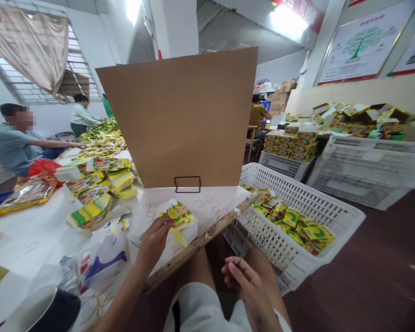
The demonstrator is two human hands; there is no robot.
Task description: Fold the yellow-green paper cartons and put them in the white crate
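My left hand [156,239] reaches over the white table, its fingertips closed on the left edge of a yellow printed packet [181,215]. Red and green print shows on the packet, which lies on something white. Above my lap is my right hand [242,279], with loosely curled fingers and no object visible in it. To its right, a white plastic crate [346,221] holds many small yellow-green boxes [297,224]. Loose rubber bands [148,210] lie around the packet.
A brown cardboard panel [180,120] stands upright ahead, a black wire frame [187,184] at its foot. Yellow cartons [90,212] are heaped at left, near a dark cup [57,311]. A wooden edge strip [197,244] borders the table. Co-workers [17,138] sit and stand beyond.
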